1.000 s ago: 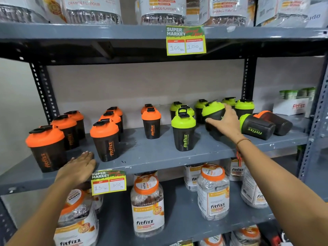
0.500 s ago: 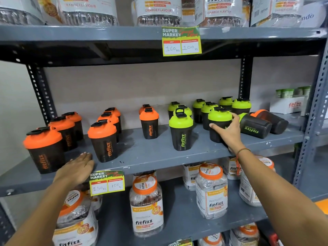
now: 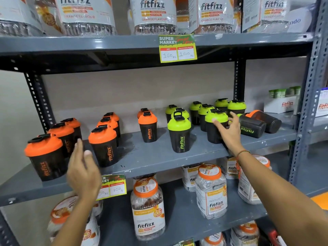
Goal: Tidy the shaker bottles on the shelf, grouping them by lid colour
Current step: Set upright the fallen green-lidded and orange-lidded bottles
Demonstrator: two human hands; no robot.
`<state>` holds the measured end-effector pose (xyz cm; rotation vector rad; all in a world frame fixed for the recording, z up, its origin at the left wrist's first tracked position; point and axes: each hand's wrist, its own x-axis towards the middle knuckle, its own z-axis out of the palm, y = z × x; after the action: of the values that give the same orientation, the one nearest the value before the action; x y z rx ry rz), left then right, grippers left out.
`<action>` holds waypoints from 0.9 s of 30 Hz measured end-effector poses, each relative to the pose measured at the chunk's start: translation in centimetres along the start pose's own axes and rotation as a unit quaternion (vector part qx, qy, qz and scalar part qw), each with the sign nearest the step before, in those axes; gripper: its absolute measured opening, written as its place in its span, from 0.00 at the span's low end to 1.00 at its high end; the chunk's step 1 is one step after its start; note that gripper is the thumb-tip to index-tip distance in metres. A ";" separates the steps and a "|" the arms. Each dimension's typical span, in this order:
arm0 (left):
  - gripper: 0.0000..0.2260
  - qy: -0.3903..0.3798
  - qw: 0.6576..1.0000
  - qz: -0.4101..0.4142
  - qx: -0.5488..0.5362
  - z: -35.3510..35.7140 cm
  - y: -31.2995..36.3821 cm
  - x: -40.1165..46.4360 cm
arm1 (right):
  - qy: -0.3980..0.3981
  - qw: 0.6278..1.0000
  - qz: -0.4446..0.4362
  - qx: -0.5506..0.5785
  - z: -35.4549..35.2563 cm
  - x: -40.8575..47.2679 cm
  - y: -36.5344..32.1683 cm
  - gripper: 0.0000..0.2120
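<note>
Black shaker bottles stand on the grey middle shelf (image 3: 159,157). Several orange-lidded ones (image 3: 103,144) fill the left half, and two more (image 3: 147,127) stand near the centre. Several green-lidded ones (image 3: 179,134) cluster to the right. A green-lidded bottle (image 3: 252,128) and an orange-lidded bottle (image 3: 266,120) lie on their sides at the right end. My right hand (image 3: 229,132) is open, fingers spread just beside an upright green-lidded bottle (image 3: 215,126). My left hand (image 3: 82,171) is open and raised in front of the shelf edge, between two orange-lidded bottles.
Large fitfizz jars (image 3: 147,208) fill the shelf below and more jars (image 3: 152,15) line the shelf above. Price tags (image 3: 178,48) hang on the shelf edges. Perforated uprights (image 3: 307,110) frame the right side, with white boxes (image 3: 282,103) beyond.
My right hand has let go of the upright green-lidded bottle and opened beside it. My left hand has lifted off the shelf edge and risen.
</note>
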<state>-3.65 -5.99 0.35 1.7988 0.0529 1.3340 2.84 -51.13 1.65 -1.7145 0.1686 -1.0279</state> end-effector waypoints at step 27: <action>0.24 -0.518 0.791 0.091 0.311 15.1 5.5 -4.2 | -0.222 0.801 -0.047 -0.554 -8.4 12.1 2.0 0.43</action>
<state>4.14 -20.63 0.07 2.9484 -0.3230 0.2463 5.16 -64.78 6.97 -3.0090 0.4408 -0.5330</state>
